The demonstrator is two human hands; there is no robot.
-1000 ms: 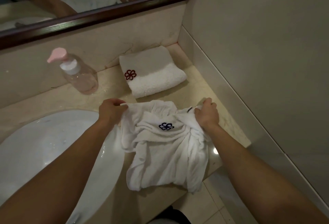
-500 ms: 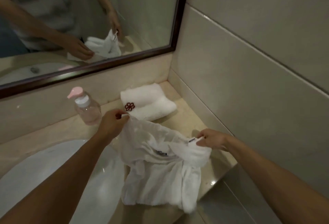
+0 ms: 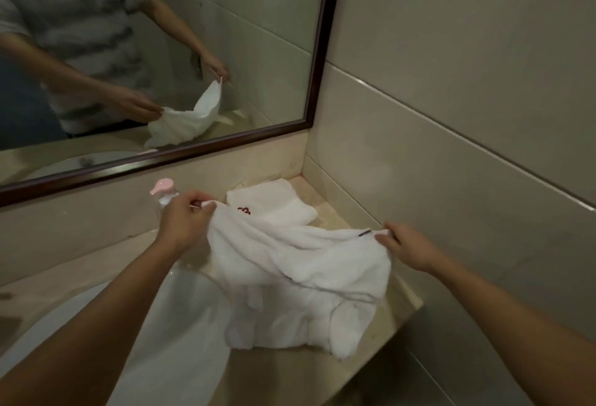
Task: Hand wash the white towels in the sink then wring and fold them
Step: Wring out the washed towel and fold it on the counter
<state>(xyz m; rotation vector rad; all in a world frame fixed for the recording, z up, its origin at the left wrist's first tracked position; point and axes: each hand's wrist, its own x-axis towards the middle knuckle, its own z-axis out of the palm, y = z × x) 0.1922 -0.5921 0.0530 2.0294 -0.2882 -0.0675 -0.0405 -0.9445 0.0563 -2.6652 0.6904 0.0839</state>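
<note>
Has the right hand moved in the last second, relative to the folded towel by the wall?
Yes. The right hand has swung out rightward, away from the folded towel, stretching the white towel wider.

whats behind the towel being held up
Behind the held towel lies a folded towel with a red emblem, its near edge covered. A pink-pump bottle stands mostly hidden behind the left hand.

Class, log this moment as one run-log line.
stage: spreading to fold | left hand: pinches towel corner | right hand: pinches opposite corner | folded towel: behind, on counter
</note>
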